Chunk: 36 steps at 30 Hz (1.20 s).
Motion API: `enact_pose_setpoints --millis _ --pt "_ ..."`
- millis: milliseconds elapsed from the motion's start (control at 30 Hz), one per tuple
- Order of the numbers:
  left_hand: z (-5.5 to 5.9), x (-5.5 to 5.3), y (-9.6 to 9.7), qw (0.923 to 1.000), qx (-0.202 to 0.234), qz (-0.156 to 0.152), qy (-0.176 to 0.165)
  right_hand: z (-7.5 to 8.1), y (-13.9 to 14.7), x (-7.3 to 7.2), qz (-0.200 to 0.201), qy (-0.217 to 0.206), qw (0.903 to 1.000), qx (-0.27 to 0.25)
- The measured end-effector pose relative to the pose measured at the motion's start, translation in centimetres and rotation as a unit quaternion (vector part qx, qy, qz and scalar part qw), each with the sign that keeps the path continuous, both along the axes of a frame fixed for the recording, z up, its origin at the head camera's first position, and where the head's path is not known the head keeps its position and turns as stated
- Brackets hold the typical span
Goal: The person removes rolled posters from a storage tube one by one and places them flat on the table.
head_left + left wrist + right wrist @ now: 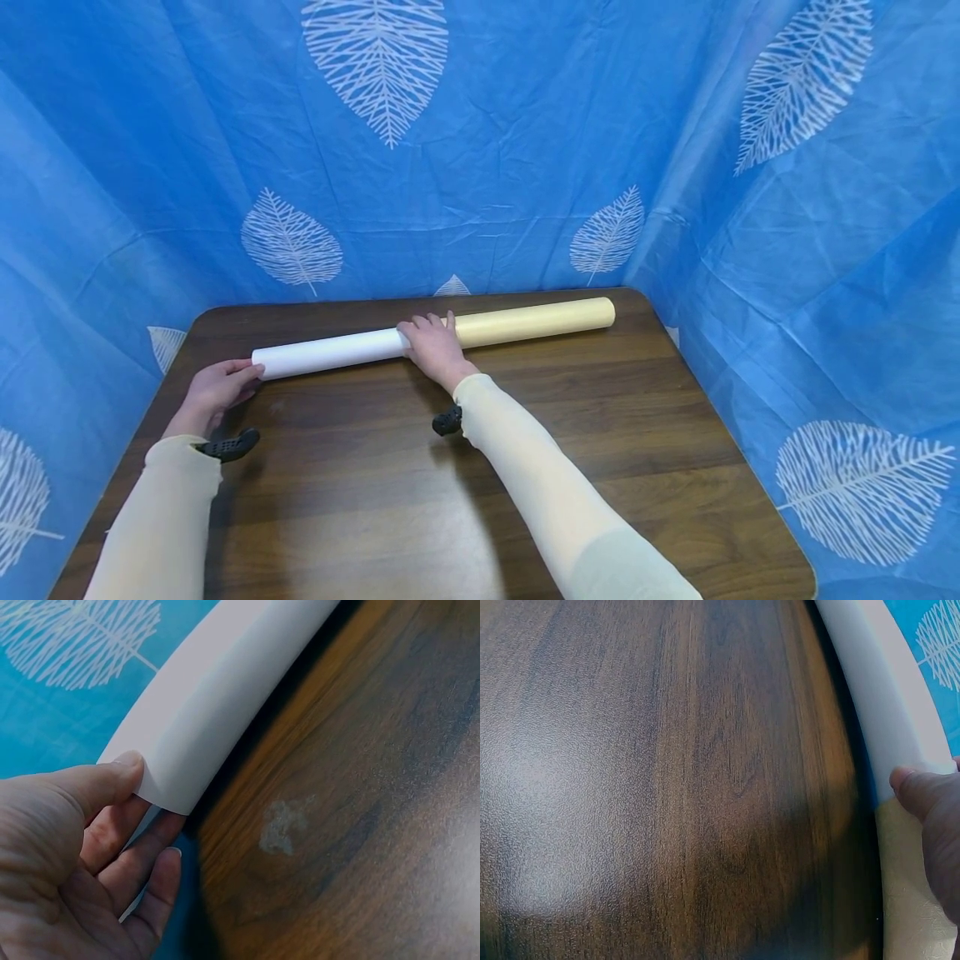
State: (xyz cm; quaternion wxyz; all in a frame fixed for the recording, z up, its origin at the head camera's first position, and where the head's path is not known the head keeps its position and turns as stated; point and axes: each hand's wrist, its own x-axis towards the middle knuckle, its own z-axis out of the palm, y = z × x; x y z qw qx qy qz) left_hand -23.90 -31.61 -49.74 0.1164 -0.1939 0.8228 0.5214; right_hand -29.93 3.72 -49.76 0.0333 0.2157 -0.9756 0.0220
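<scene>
A long roll of paper-like sheet lies slantwise across the far part of the table, with a white section (330, 353) on the left and a pale yellow section (536, 323) on the right. At the white end my left hand (219, 388) pinches the rim; the left wrist view shows the thumb (127, 769) on the outer face and fingers reaching into the end. My right hand (437, 346) grips the roll from above where white meets yellow. Its thumb (904, 780) lies on the near side in the right wrist view, and the other fingers are mostly out of that view.
The dark wooden table (360, 500) has rounded corners and a glossy patch of light near the front. Blue curtains (495, 167) with white leaf prints hang close behind and along both sides. A pale smudge (283, 825) marks the wood near the left hand.
</scene>
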Motion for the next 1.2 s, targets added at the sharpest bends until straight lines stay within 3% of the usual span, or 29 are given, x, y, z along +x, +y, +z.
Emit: enact_pose_setpoints --millis 533,1200 --pt "0.2 0.3 -0.7 1.0000 -0.001 -0.007 0.004 0.1 0.0 -0.1 -0.001 0.002 1.0000 0.007" --pt "0.0 0.5 -2.3 0.9998 -0.015 0.006 -0.014 0.0 0.0 0.0 -0.001 0.004 0.9999 0.011"
